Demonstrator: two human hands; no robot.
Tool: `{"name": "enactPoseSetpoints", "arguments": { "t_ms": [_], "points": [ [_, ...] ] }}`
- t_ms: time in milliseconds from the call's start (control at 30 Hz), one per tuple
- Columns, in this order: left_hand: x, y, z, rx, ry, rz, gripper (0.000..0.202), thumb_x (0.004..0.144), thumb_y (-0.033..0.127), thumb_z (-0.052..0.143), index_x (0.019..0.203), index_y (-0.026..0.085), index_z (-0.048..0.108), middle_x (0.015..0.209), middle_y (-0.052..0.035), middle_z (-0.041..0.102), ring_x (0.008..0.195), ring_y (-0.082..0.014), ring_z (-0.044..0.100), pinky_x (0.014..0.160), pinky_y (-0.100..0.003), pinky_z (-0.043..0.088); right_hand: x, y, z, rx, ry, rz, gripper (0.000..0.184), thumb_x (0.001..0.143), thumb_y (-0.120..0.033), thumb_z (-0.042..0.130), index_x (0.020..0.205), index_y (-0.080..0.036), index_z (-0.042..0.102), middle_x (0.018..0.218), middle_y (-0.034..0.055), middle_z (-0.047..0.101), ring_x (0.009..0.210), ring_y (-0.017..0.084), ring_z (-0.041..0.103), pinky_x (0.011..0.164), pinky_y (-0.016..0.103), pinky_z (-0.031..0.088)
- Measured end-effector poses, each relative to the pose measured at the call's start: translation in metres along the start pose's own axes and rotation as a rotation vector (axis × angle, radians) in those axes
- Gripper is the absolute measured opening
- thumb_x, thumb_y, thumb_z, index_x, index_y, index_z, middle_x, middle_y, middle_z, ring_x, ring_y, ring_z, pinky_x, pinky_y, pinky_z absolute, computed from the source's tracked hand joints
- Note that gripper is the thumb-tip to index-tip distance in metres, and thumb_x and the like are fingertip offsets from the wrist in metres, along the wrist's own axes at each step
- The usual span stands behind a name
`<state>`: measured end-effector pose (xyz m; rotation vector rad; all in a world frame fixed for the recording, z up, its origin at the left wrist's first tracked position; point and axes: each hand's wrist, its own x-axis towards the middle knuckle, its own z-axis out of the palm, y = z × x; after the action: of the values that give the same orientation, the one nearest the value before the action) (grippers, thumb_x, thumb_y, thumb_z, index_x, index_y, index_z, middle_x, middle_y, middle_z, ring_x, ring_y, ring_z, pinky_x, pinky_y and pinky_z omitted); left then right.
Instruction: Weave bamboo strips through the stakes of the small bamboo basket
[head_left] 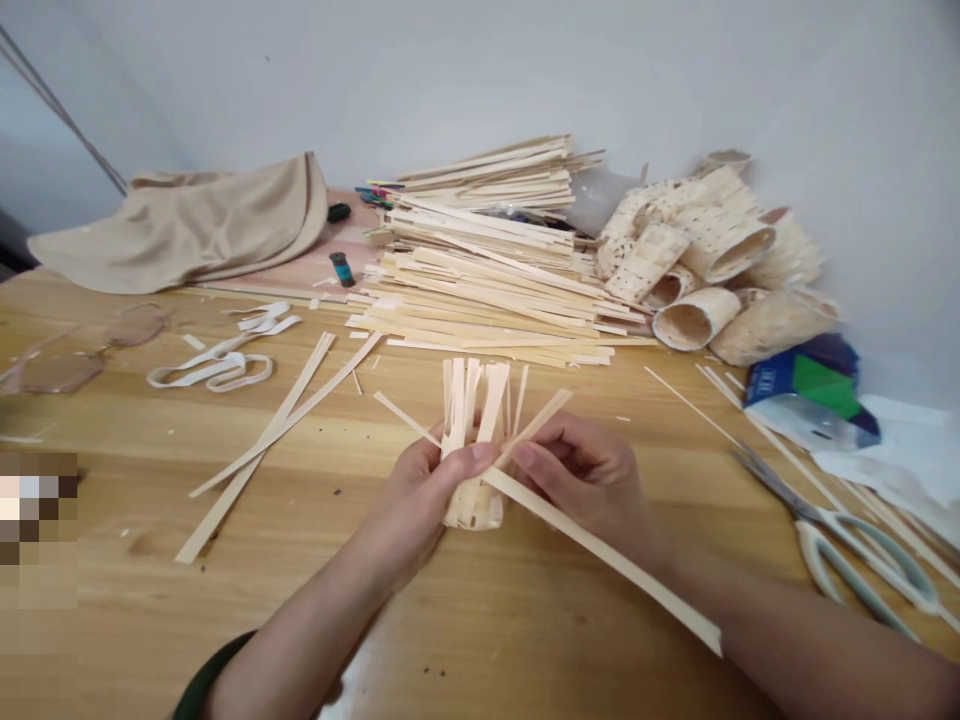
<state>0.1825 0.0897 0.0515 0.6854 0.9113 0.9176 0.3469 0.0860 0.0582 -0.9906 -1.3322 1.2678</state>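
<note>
One small basket [473, 508], left of the scissors [806, 511], is gripped in my left hand [426, 482] while my right hand [596, 478] pinches a strip [546, 416] at its side; the weave could loosen if my left grip slackens.

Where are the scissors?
In the head view, the scissors lie at the right of the table, just below the blue-and-green package, right of the right hand.

Soft, even light; pale glare near the bottom of the yellow-brown wooden tabletop [480, 625]; coarse pixelation lower left.
</note>
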Motion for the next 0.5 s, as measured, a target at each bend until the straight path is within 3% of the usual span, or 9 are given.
{"name": "enactPoseSetpoints", "arguments": {
  "t_ms": [167,233,367,500],
  "points": [
    [0.002,0.002,0.000,-0.053,-0.065,-0.016,0.035,0.077,0.044,0.081,0.089,0.012,0.077,0.079,-0.0074,0.077,0.060,-0.0149,0.063,0.057,-0.024,0.049,0.012,-0.004,-0.011,0.240,-0.376,0.152,0.024,0.092,-0.044,0.074,0.094,-0.022,0.065,0.063,-0.0067,0.064,0.045,0.005,0.049,0.042,0.016,0.038],
    [0.002,0.002,0.000,-0.083,-0.075,-0.044,0.037,0.075,0.045,0.083,0.090,0.012,0.077,0.075,-0.0067,0.076,0.058,-0.0144,0.062,0.057,-0.024,0.050,0.015,-0.002,-0.014,0.279,-0.444,0.172,0.023,0.092,-0.040,0.077,0.100,-0.023,0.064,0.062,-0.0085,0.064,0.044,0.004,0.048,0.044,0.015,0.039],
    [0.002,0.001,0.000,-0.120,-0.138,-0.086,0.039,0.077,0.048,0.084,0.088,0.011,0.078,0.073,-0.0075,0.076,0.061,-0.0165,0.067,0.061,-0.026,0.055,0.013,0.005,-0.014,0.266,-0.400,0.153,0.033,0.084,-0.046,0.083,0.097,-0.022,0.066,0.060,-0.0083,0.063,0.042,0.005,0.048,0.045,0.016,0.044],
    [0.002,-0.001,-0.001,-0.184,-0.203,-0.096,0.039,0.081,0.049,0.083,0.086,0.011,0.078,0.072,-0.0079,0.076,0.064,-0.0170,0.070,0.063,-0.025,0.058,0.000,0.006,-0.005,0.149,-0.217,0.069,0.032,0.084,-0.049,0.082,0.091,-0.022,0.068,0.056,-0.0070,0.061,0.039,0.007,0.048,0.039,0.019,0.042]
  ]
}}
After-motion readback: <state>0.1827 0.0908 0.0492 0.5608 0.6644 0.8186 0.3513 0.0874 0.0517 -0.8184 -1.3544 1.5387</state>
